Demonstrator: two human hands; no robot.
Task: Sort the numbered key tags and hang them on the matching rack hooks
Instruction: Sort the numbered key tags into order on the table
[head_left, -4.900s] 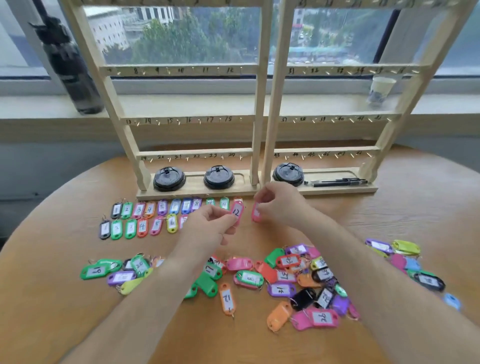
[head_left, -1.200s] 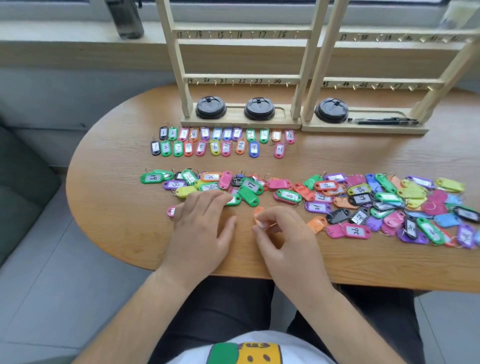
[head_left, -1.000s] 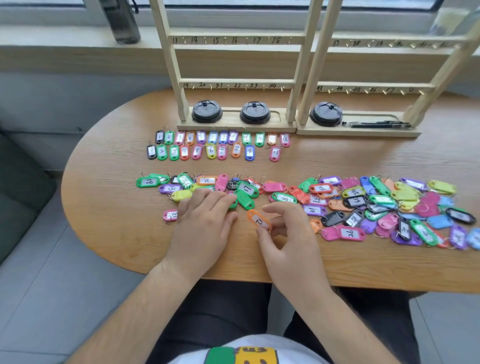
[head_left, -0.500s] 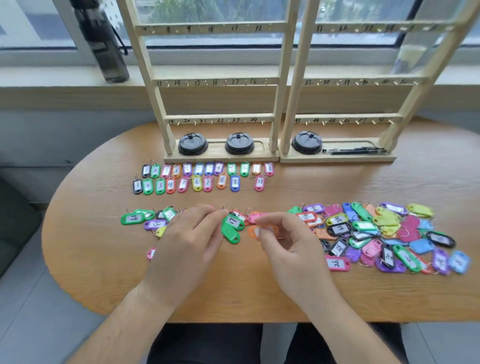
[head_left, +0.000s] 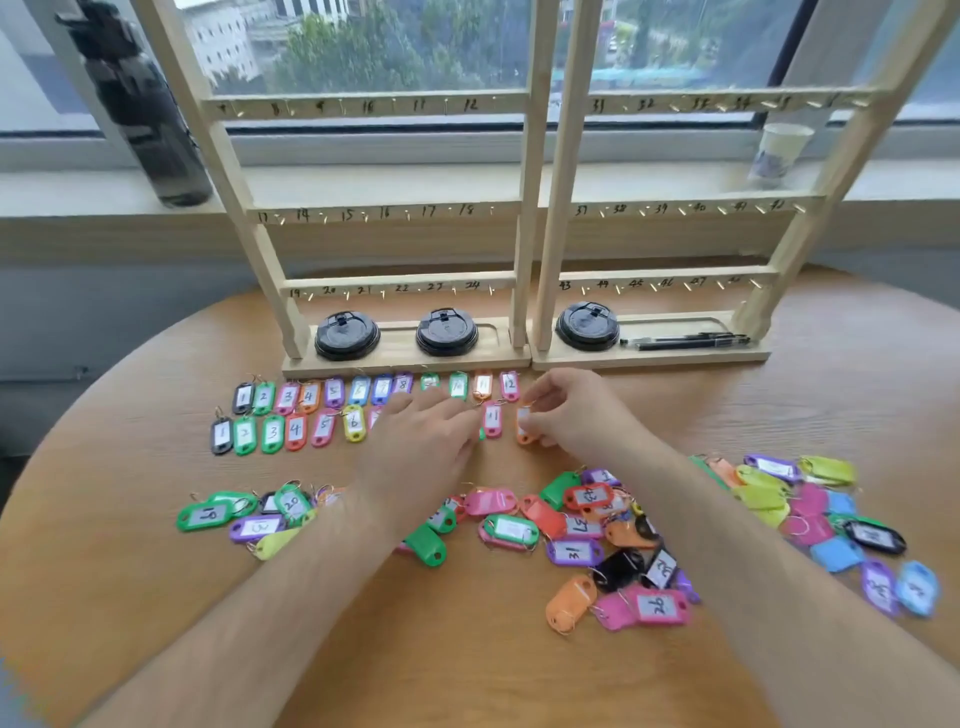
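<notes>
While no tag hangs on the two racks yet, I judge only the sorting has begun. On the bench the back row counts twelve tags. The front row shows 1 to 6 and a pink tag 11; the rest is hidden under my left hand, which lies flat and holds nothing. My right hand keeps a narrow grip on an orange tag just beside the 11. One large heap is left.

Numbered key tags lie in two rows before the wooden rack, an orange tag pinched, others piled nearer.
</notes>
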